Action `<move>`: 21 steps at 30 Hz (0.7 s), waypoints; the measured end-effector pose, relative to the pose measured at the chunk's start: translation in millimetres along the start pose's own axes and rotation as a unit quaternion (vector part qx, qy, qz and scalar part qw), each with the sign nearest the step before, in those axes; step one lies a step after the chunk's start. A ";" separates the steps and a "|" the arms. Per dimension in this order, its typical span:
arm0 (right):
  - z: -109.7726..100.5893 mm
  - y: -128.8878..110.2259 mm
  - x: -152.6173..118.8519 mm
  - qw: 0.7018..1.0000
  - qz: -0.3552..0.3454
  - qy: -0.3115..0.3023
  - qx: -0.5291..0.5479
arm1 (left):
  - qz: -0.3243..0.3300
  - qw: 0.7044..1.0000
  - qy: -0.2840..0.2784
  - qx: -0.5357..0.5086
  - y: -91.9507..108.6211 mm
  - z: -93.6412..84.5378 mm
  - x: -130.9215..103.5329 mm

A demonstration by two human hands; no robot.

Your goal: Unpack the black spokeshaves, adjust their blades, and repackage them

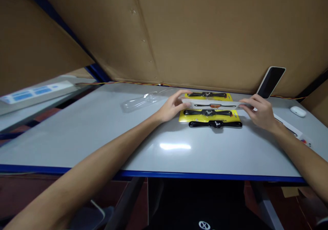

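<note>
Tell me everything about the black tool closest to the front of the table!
The black tool is long and shiny, with two handles and a metal-looking piece in the middle. Both ends seem holed. It lies sideways on the grey table, just in front of a yellow card. Nobody is holding it.

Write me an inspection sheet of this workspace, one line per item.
Surface: glossy grey table, blue front edge, bright light reflection; damage, nothing seen.
Job's things: white strip with a printed tool picture; yellow packaging with black tools beyond and in front of the strip; one black tool lies nearest the front edge.
Clutter: clear plastic shell at left; phone propped upright and white case at right.
Hands: left hand and right hand pinch opposite ends of the strip.
Cables: red and yellow wires along the back edge.
Surroundings: brown panel behind; another table at left.
</note>
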State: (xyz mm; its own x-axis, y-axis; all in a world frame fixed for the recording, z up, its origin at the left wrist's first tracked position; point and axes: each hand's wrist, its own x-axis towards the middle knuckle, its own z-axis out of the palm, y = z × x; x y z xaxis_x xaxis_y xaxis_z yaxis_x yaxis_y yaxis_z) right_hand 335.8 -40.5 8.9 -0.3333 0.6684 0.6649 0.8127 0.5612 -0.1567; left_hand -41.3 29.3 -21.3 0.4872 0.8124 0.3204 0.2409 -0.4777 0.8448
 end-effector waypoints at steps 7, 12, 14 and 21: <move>15.2 14.5 -7.6 0.997 -0.032 -0.018 -0.064 | 0.017 0.989 -0.049 0.138 7.9 -2.9 -1.9; 21.5 26.5 -5.5 0.993 -0.032 -0.066 -0.089 | 0.045 0.977 -0.079 0.191 3.3 -11.9 3.6; 20.6 27.2 -2.9 0.992 -0.030 -0.083 -0.091 | 0.048 0.975 -0.085 0.198 1.0 -15.5 7.3; 9.7 31.4 4.8 0.993 -0.011 -0.086 -0.077 | 0.035 0.982 -0.071 0.173 -9.1 -22.0 16.9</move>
State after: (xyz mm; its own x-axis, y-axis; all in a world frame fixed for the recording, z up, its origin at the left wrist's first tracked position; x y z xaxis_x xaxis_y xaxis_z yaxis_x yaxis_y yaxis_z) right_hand 355.1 -14.9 0.2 -0.4174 0.7374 0.5311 0.8637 0.5036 -0.0205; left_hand -53.7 54.8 -14.1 0.6188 0.7302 0.2895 0.4608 -0.6359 0.6191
